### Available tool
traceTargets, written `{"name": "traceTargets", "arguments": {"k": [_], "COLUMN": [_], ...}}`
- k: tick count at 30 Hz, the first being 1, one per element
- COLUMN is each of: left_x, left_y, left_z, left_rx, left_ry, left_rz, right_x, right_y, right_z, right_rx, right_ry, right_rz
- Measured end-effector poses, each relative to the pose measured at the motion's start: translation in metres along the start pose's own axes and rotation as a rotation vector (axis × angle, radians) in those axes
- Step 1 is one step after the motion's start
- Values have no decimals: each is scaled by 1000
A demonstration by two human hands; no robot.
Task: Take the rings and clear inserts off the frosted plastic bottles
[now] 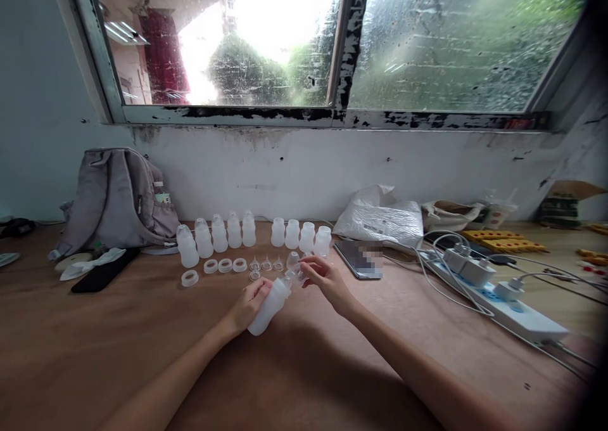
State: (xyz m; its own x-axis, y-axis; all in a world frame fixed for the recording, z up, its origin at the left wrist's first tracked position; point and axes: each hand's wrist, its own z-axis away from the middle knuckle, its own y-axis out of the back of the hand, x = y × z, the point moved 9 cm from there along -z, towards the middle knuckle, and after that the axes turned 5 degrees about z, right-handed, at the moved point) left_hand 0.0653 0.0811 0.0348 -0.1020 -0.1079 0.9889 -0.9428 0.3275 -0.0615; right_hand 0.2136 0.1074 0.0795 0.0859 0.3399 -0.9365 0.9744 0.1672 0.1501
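My left hand (pixel 251 303) is wrapped round a frosted white bottle (pixel 268 310), tilted with its neck up to the right. At the neck, my right hand (pixel 323 279) pinches a small clear piece (pixel 295 271), perhaps a cap. Behind my hands lie several clear nipples (pixel 266 264) and, further left, several white rings (pixel 211 266). Several capped bottles (pixel 219 234) stand upright at the back left. Several bottles without caps (pixel 292 234) are lined up to their right; a clear dome cap (pixel 293 257) sits close in front of them.
A grey backpack (pixel 114 196) leans on the wall at left, with a black flat object (pixel 104 271) before it. Right of the bottles are a phone (pixel 354 258), a silvery bag (pixel 380 218) and a white power strip (pixel 513 310) with cables. Yellow parts (pixel 506 241) lie beyond.
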Motion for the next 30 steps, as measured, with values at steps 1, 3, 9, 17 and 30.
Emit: {"name": "traceTargets", "arguments": {"k": [1, 3, 9, 17, 30], "left_x": [1, 3, 2, 9, 16], "left_y": [0, 0, -1, 0, 8], "left_z": [0, 0, -1, 1, 9], "left_rx": [3, 5, -16, 22, 157], "left_ry": [-10, -29, -16, -74, -188], "left_rz": [-1, -15, 30, -56, -119], "right_x": [0, 0, 0, 0, -23], "right_y": [-4, -11, -21, -24, -41], "right_z": [1, 4, 7, 9, -13], "right_rx": [-20, -60, -105, -80, -280], "right_ry": [0, -2, -12, -2, 32], "right_rz": [2, -7, -36, 19, 198]}}
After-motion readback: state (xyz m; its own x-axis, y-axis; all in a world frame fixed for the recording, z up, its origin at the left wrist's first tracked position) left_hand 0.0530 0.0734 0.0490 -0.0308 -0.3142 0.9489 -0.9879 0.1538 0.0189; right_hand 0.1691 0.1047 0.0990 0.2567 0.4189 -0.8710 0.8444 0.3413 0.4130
